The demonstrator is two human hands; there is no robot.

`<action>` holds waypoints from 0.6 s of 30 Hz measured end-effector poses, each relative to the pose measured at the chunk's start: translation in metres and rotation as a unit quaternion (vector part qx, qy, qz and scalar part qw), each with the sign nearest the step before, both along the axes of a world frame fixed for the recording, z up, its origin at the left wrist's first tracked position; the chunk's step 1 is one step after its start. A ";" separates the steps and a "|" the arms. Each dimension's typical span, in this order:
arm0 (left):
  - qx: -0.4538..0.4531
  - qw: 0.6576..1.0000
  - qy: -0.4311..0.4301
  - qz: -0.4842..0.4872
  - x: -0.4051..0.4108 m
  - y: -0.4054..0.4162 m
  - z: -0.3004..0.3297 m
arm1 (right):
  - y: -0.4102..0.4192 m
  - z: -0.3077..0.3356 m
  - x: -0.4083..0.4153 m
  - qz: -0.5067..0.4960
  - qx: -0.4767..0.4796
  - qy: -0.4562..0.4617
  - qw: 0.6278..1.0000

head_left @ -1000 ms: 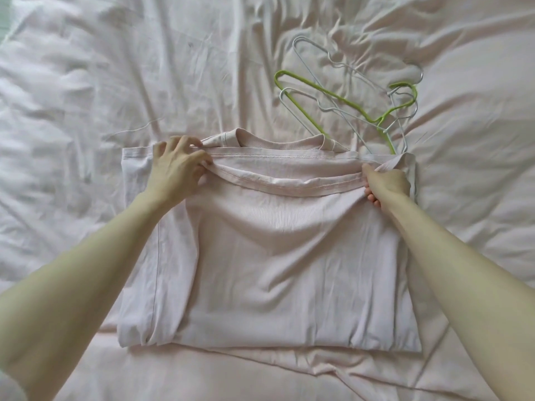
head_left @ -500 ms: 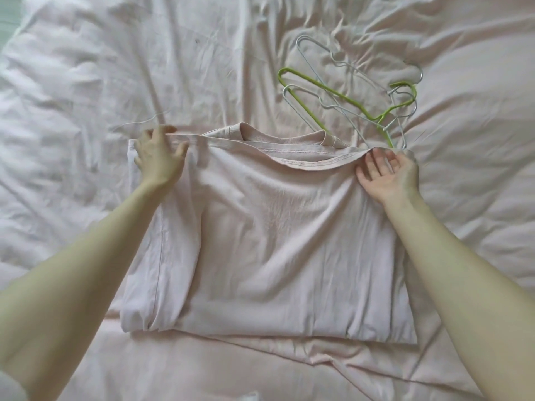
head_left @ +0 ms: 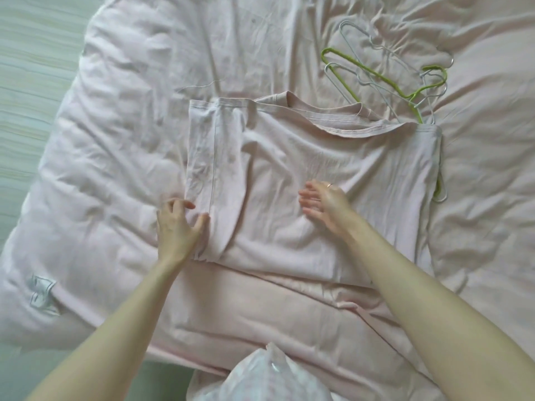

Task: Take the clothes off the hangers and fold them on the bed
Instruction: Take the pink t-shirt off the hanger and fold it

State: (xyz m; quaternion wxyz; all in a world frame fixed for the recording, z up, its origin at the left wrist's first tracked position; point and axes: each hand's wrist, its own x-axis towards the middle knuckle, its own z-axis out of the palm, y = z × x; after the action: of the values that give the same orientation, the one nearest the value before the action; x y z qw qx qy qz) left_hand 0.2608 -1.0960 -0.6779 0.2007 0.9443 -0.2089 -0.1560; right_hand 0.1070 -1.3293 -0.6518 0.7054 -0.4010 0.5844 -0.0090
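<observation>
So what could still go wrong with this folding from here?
The folded shirt lies partly over the hangers; one loop pokes out at its right edge, so lifting it might snag. The left hand is at the lower left corner, where the folded-in side could slip open. The right hand lies open on the wrinkled middle, and creases may get pressed in.

Hangers (head_left: 385, 73) partly under shirt (head_left: 333, 175).
</observation>
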 end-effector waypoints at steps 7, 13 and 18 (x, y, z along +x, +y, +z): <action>0.015 0.998 -0.046 -0.038 -0.039 0.051 0.009 | 0.110 -0.017 -0.028 0.334 -0.337 0.108 0.873; 0.011 1.000 -0.005 -0.025 -0.042 0.064 0.005 | 0.136 -0.019 -0.046 0.407 -0.346 0.149 0.832; -0.035 0.993 0.100 0.058 -0.032 0.068 0.008 | 0.136 -0.019 -0.047 0.451 -0.334 0.167 0.811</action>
State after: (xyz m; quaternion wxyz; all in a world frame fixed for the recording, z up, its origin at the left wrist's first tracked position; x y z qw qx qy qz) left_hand 0.2287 -1.0275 -0.6695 0.2621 0.9269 -0.1384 -0.2304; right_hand 0.0602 -1.1935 -0.6706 0.3441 -0.8259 0.4076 0.1823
